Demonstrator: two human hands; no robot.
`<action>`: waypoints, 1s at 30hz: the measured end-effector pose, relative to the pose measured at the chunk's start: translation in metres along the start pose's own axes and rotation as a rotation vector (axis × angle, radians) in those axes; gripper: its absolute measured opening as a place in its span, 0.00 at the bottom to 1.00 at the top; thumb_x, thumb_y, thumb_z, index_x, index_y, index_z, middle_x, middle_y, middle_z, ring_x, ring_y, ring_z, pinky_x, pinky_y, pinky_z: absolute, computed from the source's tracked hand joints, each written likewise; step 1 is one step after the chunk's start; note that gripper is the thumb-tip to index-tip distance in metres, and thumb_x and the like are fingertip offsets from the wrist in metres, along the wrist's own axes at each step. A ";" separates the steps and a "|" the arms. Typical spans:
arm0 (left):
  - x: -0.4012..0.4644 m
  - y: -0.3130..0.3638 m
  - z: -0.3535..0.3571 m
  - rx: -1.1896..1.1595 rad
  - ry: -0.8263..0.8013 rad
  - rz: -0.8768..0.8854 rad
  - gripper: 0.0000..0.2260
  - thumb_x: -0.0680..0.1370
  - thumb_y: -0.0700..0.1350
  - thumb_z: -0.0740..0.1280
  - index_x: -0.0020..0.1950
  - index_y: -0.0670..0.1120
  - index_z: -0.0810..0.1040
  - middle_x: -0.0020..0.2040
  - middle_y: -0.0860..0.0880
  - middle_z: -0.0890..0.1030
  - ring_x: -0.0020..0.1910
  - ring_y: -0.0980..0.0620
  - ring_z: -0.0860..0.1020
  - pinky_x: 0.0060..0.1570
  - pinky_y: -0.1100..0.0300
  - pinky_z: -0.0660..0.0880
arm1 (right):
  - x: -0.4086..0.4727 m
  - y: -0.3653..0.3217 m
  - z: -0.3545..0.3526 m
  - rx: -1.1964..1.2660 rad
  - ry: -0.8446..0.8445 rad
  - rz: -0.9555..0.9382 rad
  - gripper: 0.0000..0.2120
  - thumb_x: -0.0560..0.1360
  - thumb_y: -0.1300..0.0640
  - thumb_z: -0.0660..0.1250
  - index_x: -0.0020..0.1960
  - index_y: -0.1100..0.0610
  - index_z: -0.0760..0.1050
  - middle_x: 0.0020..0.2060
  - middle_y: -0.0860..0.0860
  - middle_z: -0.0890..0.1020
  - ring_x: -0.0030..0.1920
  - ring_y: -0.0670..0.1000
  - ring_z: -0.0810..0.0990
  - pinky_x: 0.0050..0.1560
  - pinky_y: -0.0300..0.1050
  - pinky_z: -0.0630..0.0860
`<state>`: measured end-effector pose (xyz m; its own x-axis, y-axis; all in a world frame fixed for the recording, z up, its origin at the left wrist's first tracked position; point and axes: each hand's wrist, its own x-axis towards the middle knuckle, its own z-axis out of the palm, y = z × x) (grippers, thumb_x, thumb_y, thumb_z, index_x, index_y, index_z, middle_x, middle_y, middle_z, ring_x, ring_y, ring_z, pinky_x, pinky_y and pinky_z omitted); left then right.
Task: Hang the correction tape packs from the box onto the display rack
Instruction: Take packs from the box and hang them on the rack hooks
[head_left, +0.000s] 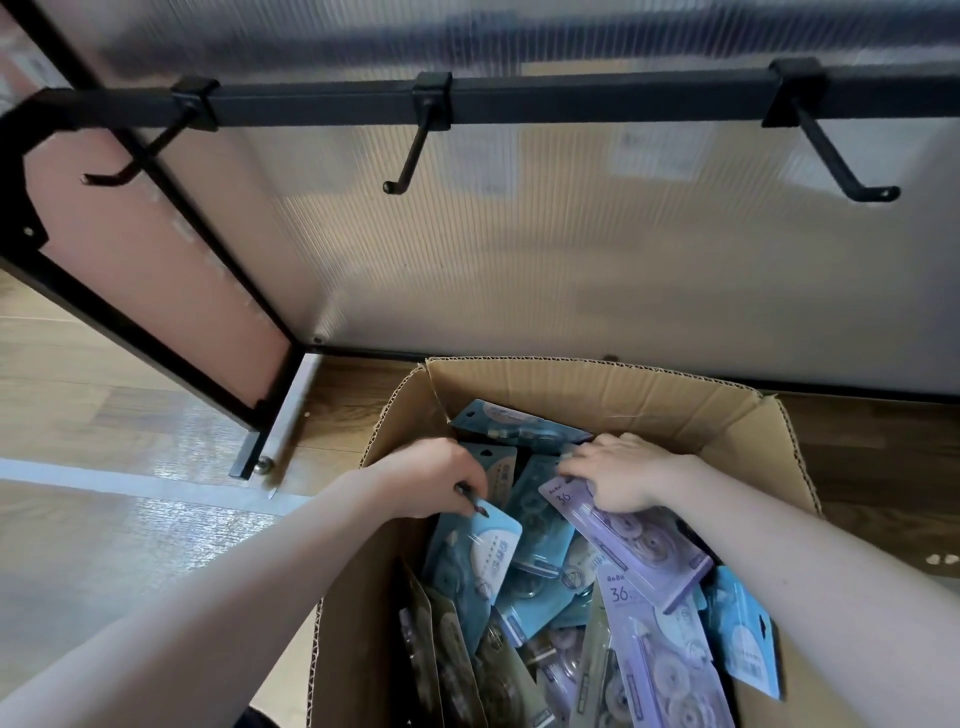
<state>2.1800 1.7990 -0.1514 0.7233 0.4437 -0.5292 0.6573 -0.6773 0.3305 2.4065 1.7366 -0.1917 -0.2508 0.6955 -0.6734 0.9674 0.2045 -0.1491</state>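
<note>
- The left hand (441, 480) pinches the top of a blue pack (478, 558) near the box's left wall; the right hand (618, 480) lies on a purple pack (631, 543) with fingers curled at its top edge.
- The packs fill a cardboard box (649, 395) on a wood floor (104, 395).
- Behind it stands the rack (332, 106), a black bar with three bare hooks (410, 156) before a ribbed translucent panel (519, 260).
- Both forearms reach down into the box from the near edge.

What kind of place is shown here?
Probably a stationery shop or its stockroom: a black display rack with bare hooks, and a cardboard box full of carded correction tape packs.
</note>
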 end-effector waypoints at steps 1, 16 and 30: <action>-0.001 0.001 -0.002 -0.022 -0.016 -0.004 0.07 0.74 0.48 0.69 0.50 0.48 0.81 0.48 0.51 0.81 0.50 0.52 0.75 0.50 0.60 0.71 | -0.001 0.001 0.000 0.011 0.016 -0.001 0.25 0.75 0.55 0.56 0.71 0.45 0.61 0.72 0.48 0.63 0.69 0.53 0.60 0.67 0.50 0.59; -0.041 0.034 -0.034 -0.031 0.089 -0.098 0.08 0.75 0.51 0.68 0.51 0.52 0.81 0.50 0.54 0.81 0.49 0.53 0.77 0.42 0.64 0.68 | -0.079 0.004 -0.047 0.324 0.253 0.072 0.06 0.73 0.53 0.66 0.49 0.49 0.79 0.45 0.46 0.78 0.49 0.50 0.75 0.42 0.43 0.67; -0.203 0.131 -0.203 -0.055 0.326 -0.148 0.09 0.78 0.50 0.63 0.53 0.51 0.80 0.50 0.54 0.81 0.49 0.53 0.77 0.43 0.61 0.70 | -0.287 -0.064 -0.180 0.269 0.573 0.272 0.11 0.80 0.51 0.58 0.45 0.51 0.77 0.41 0.46 0.75 0.43 0.47 0.71 0.38 0.42 0.63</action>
<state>2.1625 1.7393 0.1580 0.6430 0.7045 -0.3006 0.7641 -0.5628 0.3154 2.4105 1.6481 0.1415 0.0958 0.9675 -0.2341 0.9549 -0.1557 -0.2529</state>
